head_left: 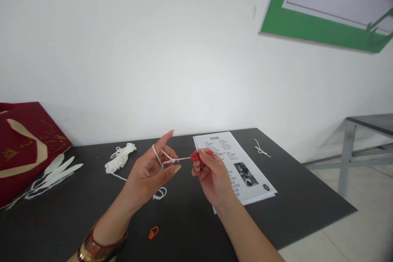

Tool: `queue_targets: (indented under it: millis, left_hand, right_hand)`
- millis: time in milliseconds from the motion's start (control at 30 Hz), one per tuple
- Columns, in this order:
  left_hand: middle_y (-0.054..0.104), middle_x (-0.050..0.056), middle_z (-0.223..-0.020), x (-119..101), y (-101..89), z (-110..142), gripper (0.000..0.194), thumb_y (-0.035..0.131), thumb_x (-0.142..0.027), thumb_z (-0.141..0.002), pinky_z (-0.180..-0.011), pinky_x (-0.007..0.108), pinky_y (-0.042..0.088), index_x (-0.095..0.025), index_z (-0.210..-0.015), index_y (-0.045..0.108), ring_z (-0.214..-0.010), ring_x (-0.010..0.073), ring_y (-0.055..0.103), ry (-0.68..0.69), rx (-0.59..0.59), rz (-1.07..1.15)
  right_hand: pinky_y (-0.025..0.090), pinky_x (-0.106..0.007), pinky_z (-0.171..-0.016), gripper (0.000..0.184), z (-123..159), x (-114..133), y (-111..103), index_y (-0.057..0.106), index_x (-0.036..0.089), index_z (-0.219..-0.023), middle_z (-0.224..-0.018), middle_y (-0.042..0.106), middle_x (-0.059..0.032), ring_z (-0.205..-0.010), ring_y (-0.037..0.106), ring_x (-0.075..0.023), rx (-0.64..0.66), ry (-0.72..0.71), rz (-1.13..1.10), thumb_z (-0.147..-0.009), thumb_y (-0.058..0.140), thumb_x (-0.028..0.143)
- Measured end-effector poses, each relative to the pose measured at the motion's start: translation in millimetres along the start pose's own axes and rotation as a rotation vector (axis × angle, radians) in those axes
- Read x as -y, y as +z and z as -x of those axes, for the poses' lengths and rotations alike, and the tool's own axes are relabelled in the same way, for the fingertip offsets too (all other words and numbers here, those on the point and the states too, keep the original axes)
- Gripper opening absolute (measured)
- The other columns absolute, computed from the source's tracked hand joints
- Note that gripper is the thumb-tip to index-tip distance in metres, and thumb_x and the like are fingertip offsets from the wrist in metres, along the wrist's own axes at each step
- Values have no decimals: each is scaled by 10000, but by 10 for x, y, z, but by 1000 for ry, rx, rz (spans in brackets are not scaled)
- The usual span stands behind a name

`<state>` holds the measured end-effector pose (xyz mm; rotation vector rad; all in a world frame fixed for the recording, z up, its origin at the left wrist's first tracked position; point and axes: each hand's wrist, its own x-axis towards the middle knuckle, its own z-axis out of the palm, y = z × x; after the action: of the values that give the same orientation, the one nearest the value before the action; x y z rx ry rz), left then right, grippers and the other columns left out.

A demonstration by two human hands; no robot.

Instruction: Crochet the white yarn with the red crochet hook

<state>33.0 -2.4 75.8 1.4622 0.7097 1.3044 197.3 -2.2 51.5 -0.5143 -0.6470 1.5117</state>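
Note:
My right hand [215, 174] grips a crochet hook [201, 156] by its red handle, its thin metal shaft pointing left. White yarn [157, 156] loops around the raised index finger of my left hand [144, 178]. The thumb and other fingers of that hand curl in around the yarn. At the hook's tip the yarn forms a small knot or loop [172, 160], just off the left fingertips. A loose bit of yarn hangs below the left hand. Behind that hand lies a bundle of white yarn [120, 159] on the dark table [187, 229].
Printed sheets [260, 180] lie under and beyond my right hand. An orange stitch marker [153, 232] rests near the front. At left are several white leaf-shaped pieces [59, 175] and a dark red bag [18, 147]. A short white string [261, 149] lies at right. A white wall [153, 49] stands behind.

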Motion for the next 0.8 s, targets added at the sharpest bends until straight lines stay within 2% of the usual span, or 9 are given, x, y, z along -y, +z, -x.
queue_targets:
  millis: [233,467,600,667,800]
  left_hand:
    - [551,-24,-785,-15,39,23,526,658,-187,-765,-564,190,408,-327,-1255,526,-657,94,482,4,-106,-50]
    - [563,2,-845,-12,24,9,476,683,-168,-739,-652,226,441,-292,-1188,587,-750,123,518,38,-102,-67]
    - [582,-3,-784,-24,46,35,330,668,-171,-753,-633,232,434,-295,-1059,668,-704,121,520,102,-209,-179]
    - [572,-13,-748,-23,64,45,389,669,-159,-748,-645,234,434,-316,-1104,647,-699,122,517,136,-223,-187]
    - [534,-32,-749,9,78,44,602,648,-135,-762,-696,235,427,-374,-1291,486,-720,113,499,159,-163,-147]
  right_hand:
    - [484,-165,-469,113,-1,-21,7,673,147,-760,-600,620,13,-503,523,-70,1,11,3,-746,704,255]
    - [489,-161,-466,97,2,-24,8,676,142,-766,-618,629,10,-518,529,-69,-5,15,-25,-753,698,235]
    - [494,-161,-465,97,0,-23,1,674,143,-761,-618,632,12,-518,535,-69,-13,34,-39,-748,703,234]
    - [496,-161,-463,96,-2,-26,-4,673,141,-766,-618,633,11,-517,537,-69,-14,36,-44,-749,702,232]
    - [505,-163,-464,95,-6,-38,-12,673,132,-782,-608,632,8,-515,537,-67,-19,48,-53,-757,696,221]
